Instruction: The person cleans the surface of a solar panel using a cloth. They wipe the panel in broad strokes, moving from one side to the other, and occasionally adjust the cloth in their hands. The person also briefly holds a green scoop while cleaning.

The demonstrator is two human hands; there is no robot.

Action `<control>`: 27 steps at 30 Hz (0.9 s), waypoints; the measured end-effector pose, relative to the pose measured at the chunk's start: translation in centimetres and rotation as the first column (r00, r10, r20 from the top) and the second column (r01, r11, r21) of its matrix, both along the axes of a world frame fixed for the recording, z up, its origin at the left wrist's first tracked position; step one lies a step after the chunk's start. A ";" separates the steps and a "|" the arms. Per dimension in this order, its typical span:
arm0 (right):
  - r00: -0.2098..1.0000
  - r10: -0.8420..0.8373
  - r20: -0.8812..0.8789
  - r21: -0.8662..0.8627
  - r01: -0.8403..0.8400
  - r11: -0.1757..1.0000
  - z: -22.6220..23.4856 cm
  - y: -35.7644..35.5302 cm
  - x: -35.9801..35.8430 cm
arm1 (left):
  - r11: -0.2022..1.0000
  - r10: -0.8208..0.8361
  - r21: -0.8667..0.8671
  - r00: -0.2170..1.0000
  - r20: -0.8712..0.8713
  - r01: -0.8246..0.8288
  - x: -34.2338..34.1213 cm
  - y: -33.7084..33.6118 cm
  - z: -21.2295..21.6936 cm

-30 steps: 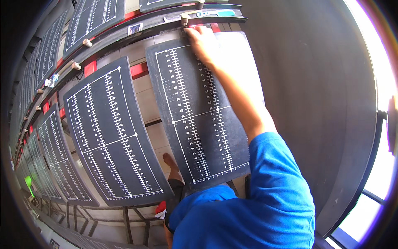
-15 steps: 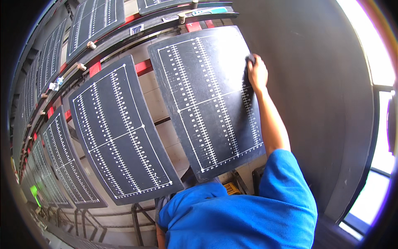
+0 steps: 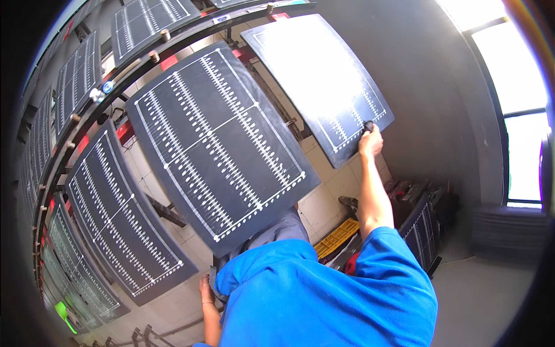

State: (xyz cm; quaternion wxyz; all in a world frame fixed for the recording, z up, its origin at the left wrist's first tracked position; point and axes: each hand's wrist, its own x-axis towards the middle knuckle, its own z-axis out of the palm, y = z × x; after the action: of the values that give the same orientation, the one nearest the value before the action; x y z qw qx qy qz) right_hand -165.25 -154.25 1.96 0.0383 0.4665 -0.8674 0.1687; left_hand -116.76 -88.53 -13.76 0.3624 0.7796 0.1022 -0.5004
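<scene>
A dark curved panel (image 3: pixel 347 124) printed with white scales stands at the right, glare washing out most of its face. At its lower right corner, my right hand (image 3: pixel 371 141) is closed around a small dark rounded thing (image 3: pixel 368 125), which rests against the face by the printed scale. What kind of thing it is I cannot make out. My left hand (image 3: pixel 206 289) hangs low beside my leg, under a similar panel (image 3: pixel 219 144); its fingers are too small and partly hidden to read.
More panels (image 3: pixel 124 220) line the rack to the left, along a dark rail (image 3: pixel 136 66) with short pegs. A yellow crate (image 3: pixel 337 238) is on the floor by my right arm, with another panel (image 3: pixel 420 234) leaning beyond it. A grey wall (image 3: pixel 416 75) and window (image 3: pixel 529 150) bound the right.
My right hand has moved from the panel's upper right edge down to its lower right corner, still gripping the dark thing. The view has shifted, and my left hand now shows.
</scene>
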 end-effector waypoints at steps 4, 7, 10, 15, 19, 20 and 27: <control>0.893 0.427 -0.142 -0.286 -0.450 0.846 -2.6 15.0 7.1 | 0.996 0.001 0.093 0.976 -0.220 0.020 3.1 5.0 2.2; 0.697 0.632 0.340 0.230 -0.713 0.662 -1.3 28.7 8.2 | 0.995 -0.070 0.053 0.984 -0.162 0.080 3.8 9.5 1.8; 0.747 0.461 0.479 0.473 -0.662 0.581 -3.2 40.0 5.7 | 0.989 -0.144 0.023 0.978 -0.148 0.149 3.7 11.7 1.1; 0.813 0.219 0.540 0.161 -0.355 0.921 -5.9 39.2 4.3 | 0.973 -0.230 -0.041 0.967 -0.110 0.227 4.3 11.5 0.9; 0.751 0.328 0.574 -0.165 -0.286 0.944 -3.2 27.6 6.2 | 0.960 -0.259 -0.111 0.966 -0.019 0.256 6.3 7.1 2.4; 0.770 0.396 0.501 -0.176 -0.357 0.917 0.0 24.9 8.9 | 0.968 -0.227 -0.111 0.974 0.014 0.227 7.1 6.9 3.1; 0.909 0.351 0.225 -0.140 -0.326 0.935 0.7 7.8 5.2 | 0.979 -0.195 -0.044 0.979 0.053 0.197 7.5 7.0 5.3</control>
State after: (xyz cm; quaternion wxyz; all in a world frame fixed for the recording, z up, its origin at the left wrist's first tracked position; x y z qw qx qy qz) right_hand -160.08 -146.42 2.62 -0.0765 0.5830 -0.7617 0.2721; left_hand -109.28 -81.58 -8.41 0.3325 0.7886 0.0039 -0.5172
